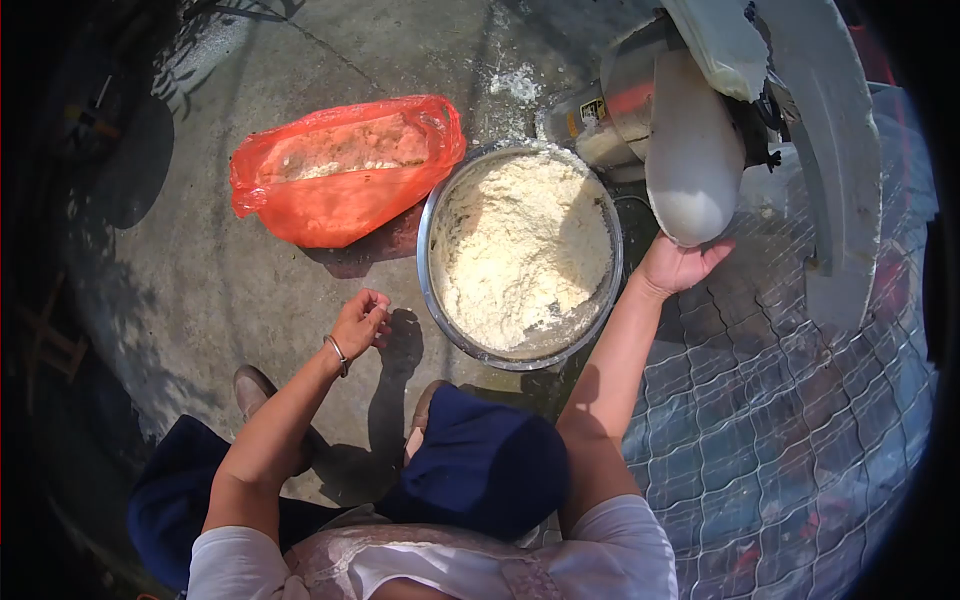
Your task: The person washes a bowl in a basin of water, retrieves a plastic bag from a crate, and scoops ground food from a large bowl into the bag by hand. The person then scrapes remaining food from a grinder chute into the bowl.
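Note:
My right hand (685, 266) is at the lower tip of a long white rounded plastic piece (690, 165) that hangs from a machine. The palm faces up with the thumb out to the side; the other fingers are hidden behind the plastic. In front of me a wide metal basin (432, 290) stands on the ground, heaped with a pale, crumbly meal (520, 250). Between the basin and my knees, my left hand (365, 320) hangs in the air with loosely curled fingers and nothing visible in it. A red plastic bag (345, 205), open at the top, holds more pale meal.
The machine's metal body (630, 100) with a yellow-labelled part stands behind the basin on the right. Wire mesh (760, 420) over plastic sheeting covers the right side. Spilled powder (515, 83) lies on the concrete floor (190, 270).

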### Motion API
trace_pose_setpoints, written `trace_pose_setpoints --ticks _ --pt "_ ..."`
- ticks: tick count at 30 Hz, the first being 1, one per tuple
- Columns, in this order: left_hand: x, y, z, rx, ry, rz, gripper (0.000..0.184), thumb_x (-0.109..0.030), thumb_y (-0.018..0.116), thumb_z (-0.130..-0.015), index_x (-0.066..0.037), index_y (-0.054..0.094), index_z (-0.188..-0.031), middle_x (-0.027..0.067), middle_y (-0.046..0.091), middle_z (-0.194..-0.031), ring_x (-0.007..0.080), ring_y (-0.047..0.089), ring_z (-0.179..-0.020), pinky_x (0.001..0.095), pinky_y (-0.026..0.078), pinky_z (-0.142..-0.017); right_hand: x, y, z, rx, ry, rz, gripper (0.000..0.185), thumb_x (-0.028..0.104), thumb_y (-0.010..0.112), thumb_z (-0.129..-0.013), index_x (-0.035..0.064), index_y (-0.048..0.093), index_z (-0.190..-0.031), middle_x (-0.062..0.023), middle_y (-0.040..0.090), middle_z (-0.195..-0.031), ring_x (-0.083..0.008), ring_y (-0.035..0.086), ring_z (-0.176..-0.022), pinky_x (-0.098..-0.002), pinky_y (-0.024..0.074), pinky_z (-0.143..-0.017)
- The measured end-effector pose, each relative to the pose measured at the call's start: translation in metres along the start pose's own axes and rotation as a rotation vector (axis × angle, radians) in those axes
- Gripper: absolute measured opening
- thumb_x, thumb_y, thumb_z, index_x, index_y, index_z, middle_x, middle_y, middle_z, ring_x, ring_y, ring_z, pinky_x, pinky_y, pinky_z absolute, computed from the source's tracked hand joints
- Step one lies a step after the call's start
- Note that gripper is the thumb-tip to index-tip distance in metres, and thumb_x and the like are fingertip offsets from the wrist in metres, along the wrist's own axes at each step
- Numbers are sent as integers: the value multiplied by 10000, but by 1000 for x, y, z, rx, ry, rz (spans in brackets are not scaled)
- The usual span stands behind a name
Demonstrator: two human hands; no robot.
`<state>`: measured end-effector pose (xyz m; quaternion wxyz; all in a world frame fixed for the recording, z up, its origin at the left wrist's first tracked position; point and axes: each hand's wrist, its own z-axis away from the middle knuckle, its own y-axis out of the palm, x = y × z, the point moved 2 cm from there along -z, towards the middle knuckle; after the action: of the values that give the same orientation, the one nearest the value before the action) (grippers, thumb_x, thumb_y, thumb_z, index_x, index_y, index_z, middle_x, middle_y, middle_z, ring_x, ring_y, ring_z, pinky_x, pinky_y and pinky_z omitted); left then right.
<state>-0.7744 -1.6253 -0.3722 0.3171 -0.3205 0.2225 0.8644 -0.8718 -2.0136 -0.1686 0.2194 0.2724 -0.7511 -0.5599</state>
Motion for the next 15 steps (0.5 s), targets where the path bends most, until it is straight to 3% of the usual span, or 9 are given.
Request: trace_pose_setpoints --ticks 2,5,6,15 --pt "3 0 2 4 -2 -14 171 -217 492 -909 -76 485 -1004 50 553 -829 147 586 -673 285 515 -506 5 -2 -6 79 75 -70 547 295 553 -856 0 408 -1292 -138 403 -1361 -280 343 -1273 -479 198 -1089" --pt "4 1 6 -24 -47 -34 168 -213 490 -910 -75 478 -1005 53 555 -829 150 589 -676 289 522 -508 -32 17 7 37 -19 59 522 274 575 -845 16 432 -1277 -130 429 -1341 -283 370 -1257 -479 220 -1085" --pt "4 1 6 -15 -39 -35 167 -214 490 -910 -79 475 -1007 57 557 -834 152 592 -683 294 529 -511 -50 34 12 -16 -65 176 486 244 599 -835 34 460 -1251 -112 466 -1310 -278 411 -1228 -475 268 -1067" --pt "-5 9 8 9 -52 -73 193 -239 494 -916 -85 474 -1031 74 570 -890 179 609 -741 316 535 -570 -37 2 11 -122 -81 327 515 216 668 -799 66 465 -1249 -97 486 -1284 -286 444 -1192 -501 353 -1005"
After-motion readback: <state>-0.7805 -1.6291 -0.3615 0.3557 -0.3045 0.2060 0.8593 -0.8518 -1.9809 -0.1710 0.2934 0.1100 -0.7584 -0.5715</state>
